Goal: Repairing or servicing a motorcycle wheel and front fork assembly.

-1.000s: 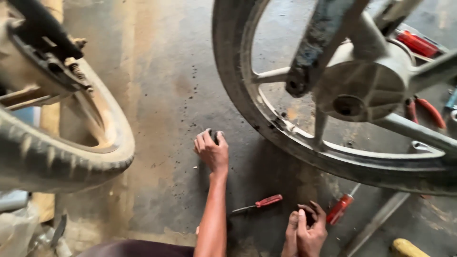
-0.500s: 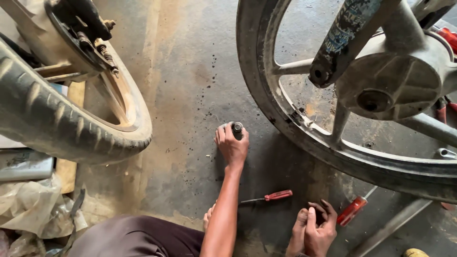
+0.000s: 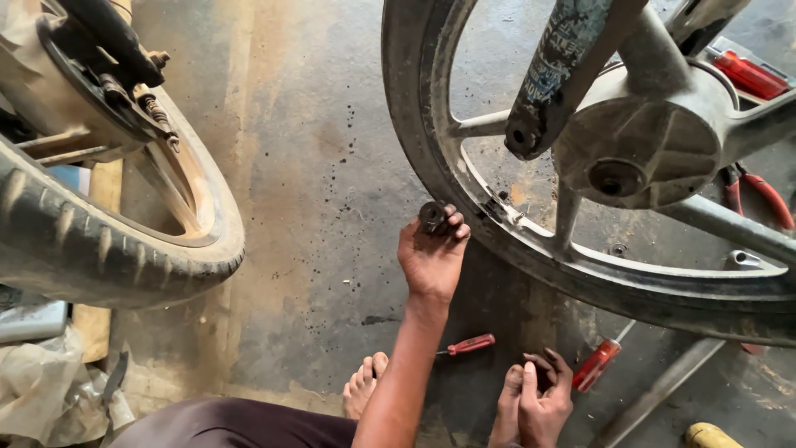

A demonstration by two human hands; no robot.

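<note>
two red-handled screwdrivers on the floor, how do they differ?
The small screwdriver lies nearly level, handle to the right, between the left hand's forearm and the right hand. The large screwdriver has a thicker, glossier handle, lies steeply slanted with its shaft pointing up toward the wheel rim, right of the right hand. Both have red handles and rest untouched on the concrete floor.

Grey, oil-spotted concrete floor (image 3: 332, 149) with a tan streak at upper left; two red-handled screwdrivers (image 3: 471, 343) at lower centre; dusty grey wheel (image 3: 580, 265) at right; small black round part (image 3: 432, 217) mid-frame
</note>
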